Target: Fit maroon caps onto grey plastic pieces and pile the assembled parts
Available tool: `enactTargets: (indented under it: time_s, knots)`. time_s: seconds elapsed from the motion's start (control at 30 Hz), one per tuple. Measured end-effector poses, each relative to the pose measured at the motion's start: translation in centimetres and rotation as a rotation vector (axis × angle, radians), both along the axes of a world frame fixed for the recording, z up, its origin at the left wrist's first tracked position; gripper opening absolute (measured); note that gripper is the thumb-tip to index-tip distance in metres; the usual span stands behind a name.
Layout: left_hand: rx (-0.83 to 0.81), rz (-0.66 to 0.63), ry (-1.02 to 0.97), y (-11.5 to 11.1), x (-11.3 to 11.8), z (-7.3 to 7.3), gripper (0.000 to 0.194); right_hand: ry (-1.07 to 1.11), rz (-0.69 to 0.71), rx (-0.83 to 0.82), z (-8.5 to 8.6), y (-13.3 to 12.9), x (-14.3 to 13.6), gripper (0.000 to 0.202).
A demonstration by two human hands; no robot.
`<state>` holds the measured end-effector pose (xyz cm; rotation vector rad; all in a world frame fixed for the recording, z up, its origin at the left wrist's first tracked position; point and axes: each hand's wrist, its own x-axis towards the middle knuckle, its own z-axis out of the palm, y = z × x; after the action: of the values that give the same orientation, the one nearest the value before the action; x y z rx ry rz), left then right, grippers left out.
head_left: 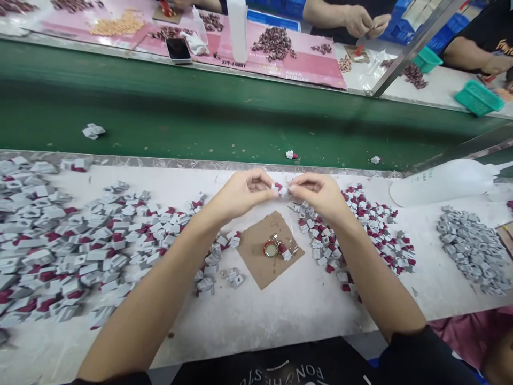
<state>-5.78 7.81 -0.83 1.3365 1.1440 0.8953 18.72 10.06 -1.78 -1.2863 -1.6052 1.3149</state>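
Note:
My left hand [247, 193] pinches a small grey-and-maroon plastic part [279, 187] between thumb and fingertips, above the work table. From the other side, my right hand [318, 195] has its thumb and fingers closed at the same part; whether a second piece sits between them is too small to tell. Below both hands lies a brown cardboard square [256, 256]. On it stand a small round cap with a red rim [271, 248] holding pale stuff, another grey-and-maroon part [285, 252] and several wet-looking drops.
Heaps of grey-and-maroon parts lie left [80, 240] and right [372, 219]. Plain grey pieces [473, 248] pile farther right, near a white squeeze bottle [444, 182] on its side. A green conveyor belt [200, 117] carries a few parts. Co-workers' hands [363, 22] work beyond it.

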Motion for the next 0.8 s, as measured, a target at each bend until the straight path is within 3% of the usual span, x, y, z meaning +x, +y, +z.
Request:
enactTargets:
  time_s: [0.1,0.17,0.33,0.47,0.6,0.7,0.8]
  knots:
    - [0.028,0.277,0.121,3.6,0.0,-0.6,0.016,-0.315,-0.131,0.23,-1.0,5.5,-1.2,0.024]
    - [-0.015,0.4,0.244,6.1,0.2,-1.1,0.015,-0.453,-0.134,0.279,-1.8,8.5,-2.4,0.036]
    - [-0.09,0.486,0.431,11.0,0.8,-2.6,0.024,-0.391,-0.16,0.187,-3.5,12.1,-4.5,0.016]
    - [-0.089,0.448,0.464,12.8,1.7,-3.4,0.024,-0.217,-0.213,0.096,-3.1,11.1,-3.6,0.011]
    - [-0.033,0.439,0.504,12.5,2.7,-2.9,0.022,0.24,-0.196,-0.052,-1.5,8.0,-2.0,0.029]
    - [0.09,0.409,0.468,10.2,3.0,-1.6,0.023,0.39,-0.17,-0.093,-0.5,5.2,-1.7,0.039]
    - [0.321,0.2,0.211,6.2,3.2,-0.1,0.029,0.452,-0.197,-0.09,-0.1,2.9,-2.2,0.042]
